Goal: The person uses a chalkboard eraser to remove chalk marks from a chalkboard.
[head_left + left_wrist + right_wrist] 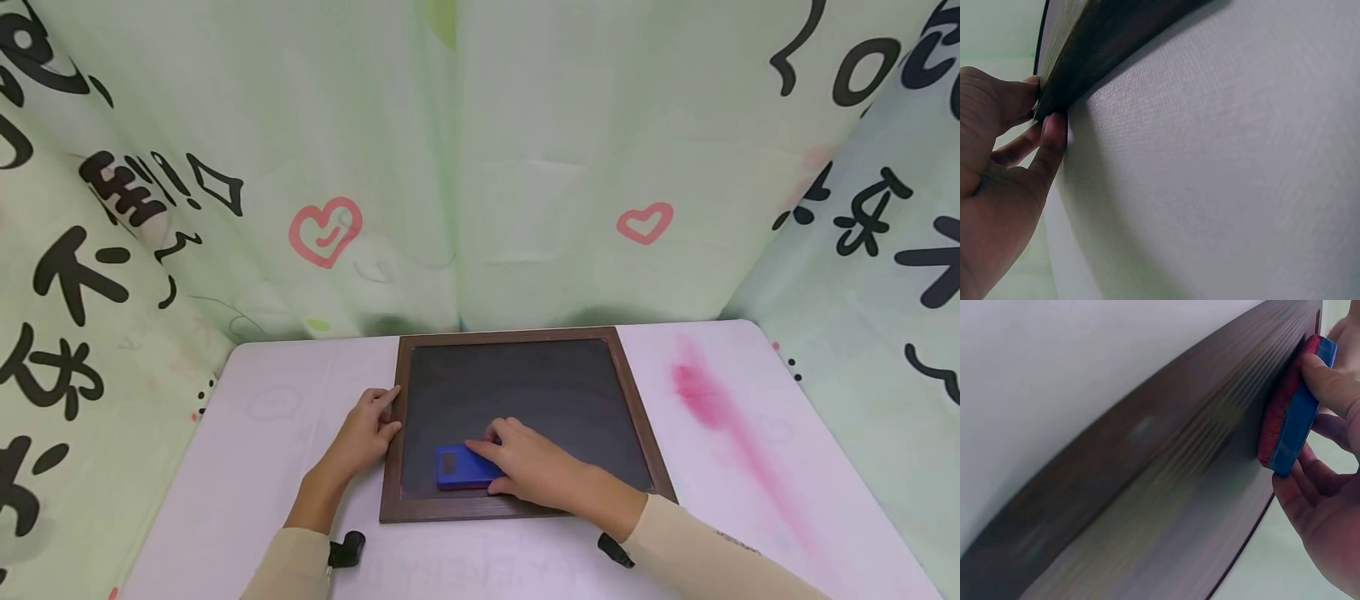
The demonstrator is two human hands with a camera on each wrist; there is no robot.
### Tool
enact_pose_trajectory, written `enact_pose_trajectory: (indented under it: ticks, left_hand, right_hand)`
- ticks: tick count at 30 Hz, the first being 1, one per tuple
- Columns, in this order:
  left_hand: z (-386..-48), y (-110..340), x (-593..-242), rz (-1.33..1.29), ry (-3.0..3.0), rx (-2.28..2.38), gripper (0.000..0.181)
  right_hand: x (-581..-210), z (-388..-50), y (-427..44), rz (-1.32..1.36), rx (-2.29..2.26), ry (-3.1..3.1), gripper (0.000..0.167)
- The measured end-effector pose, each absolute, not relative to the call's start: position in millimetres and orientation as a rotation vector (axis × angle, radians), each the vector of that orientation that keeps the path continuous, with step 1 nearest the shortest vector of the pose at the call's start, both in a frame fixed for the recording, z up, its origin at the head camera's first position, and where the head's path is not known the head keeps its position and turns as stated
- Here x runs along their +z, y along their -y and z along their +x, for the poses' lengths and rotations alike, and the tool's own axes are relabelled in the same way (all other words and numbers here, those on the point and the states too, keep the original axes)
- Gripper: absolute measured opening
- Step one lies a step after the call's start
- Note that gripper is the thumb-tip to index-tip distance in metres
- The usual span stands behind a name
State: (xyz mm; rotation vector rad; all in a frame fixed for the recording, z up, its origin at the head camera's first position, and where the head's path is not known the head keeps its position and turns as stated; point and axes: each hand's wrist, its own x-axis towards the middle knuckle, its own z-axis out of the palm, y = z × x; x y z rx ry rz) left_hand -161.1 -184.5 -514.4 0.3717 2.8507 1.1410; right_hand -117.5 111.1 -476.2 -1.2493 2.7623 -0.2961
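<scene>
A small blackboard (517, 392) with a brown wooden frame lies flat on the table. My left hand (367, 433) holds its left side, thumb and fingertips against the frame's edge. Close up in the left wrist view, the fingers (1052, 140) meet the dark frame (1094, 50) at a corner of its side. A blue blackboard eraser (463, 467) with a red felt underside sits near the board's lower edge. My right hand (536, 467) grips it from the right; in the right wrist view the thumb and fingers pinch the blue back of the eraser (1300, 419).
The table (277, 450) has a whitish cover with a pink smear (705, 396) right of the board. Pale green curtains (525, 167) with black writing and pink hearts surround it at the back and sides. Dark straps show at both wrists.
</scene>
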Motion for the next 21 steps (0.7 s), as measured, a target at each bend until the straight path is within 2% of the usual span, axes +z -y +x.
enact_pose_trajectory:
  ticks: [21]
  left_hand:
    - [-161.2,185.9,-517.2,0.353,-2.835,1.123,0.06]
  right_hand:
    - [-468.5,-116.0,-221.5,-0.857,-0.405,-2.947,0.061]
